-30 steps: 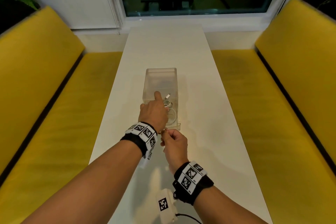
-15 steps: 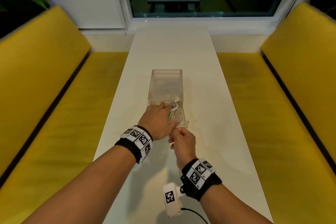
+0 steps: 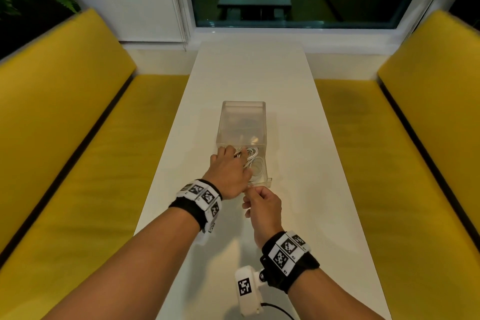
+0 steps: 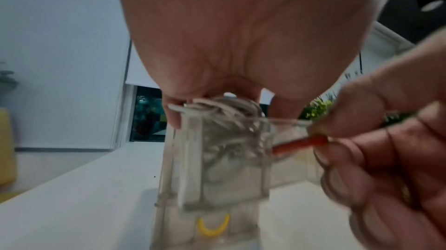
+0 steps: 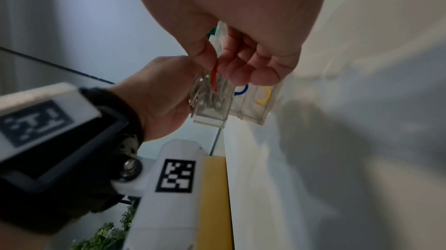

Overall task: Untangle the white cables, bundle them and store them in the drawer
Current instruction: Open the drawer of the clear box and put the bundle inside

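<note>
The white cables lie coiled in the half-open drawer, pressed under the left hand (fingers outstretched), while the right hand, nearer the front, pinches its red pull.

drawer opening filled by cables and left hand

both forearms extended forward. left hand palm down, fingers reaching ahead, pressing onto white cables. right hand just behind it, curled, thumb and forefinger pinching red handle.
</note>
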